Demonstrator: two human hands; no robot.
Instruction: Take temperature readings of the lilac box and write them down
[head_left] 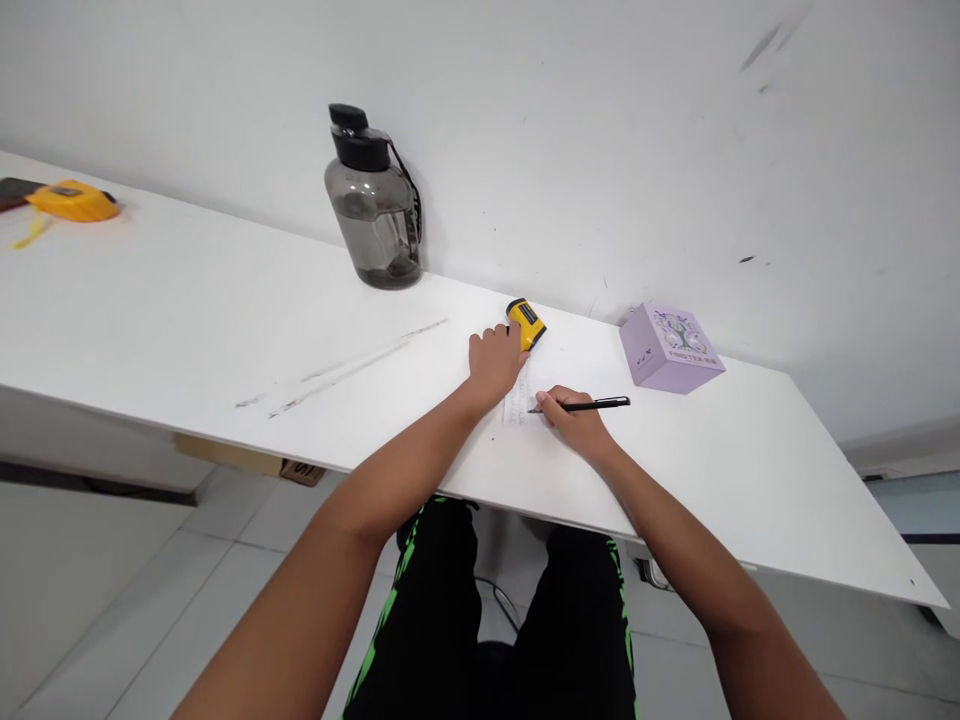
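Note:
A small slip of white paper point(514, 412) with rows of writing lies on the white table. My right hand point(577, 425) is closed around a black pen point(600, 404), whose tip touches the paper near its right edge. Just left of it and farther back, my left hand point(495, 362) grips the near end of a small yellow-and-black boxy device point(528, 318) with a dark label. That hand also lies over the top part of the paper. Its curled fingers hide part of the device, so its exact kind is unclear.
Against the wall stands a grey see-through water bottle point(379, 225) with a black lid. A lilac box point(667, 350) sits back right. Far left are a yellow tape measure point(79, 202) and a dark flat object point(15, 192). The table's front edge point(525, 502) runs above my legs.

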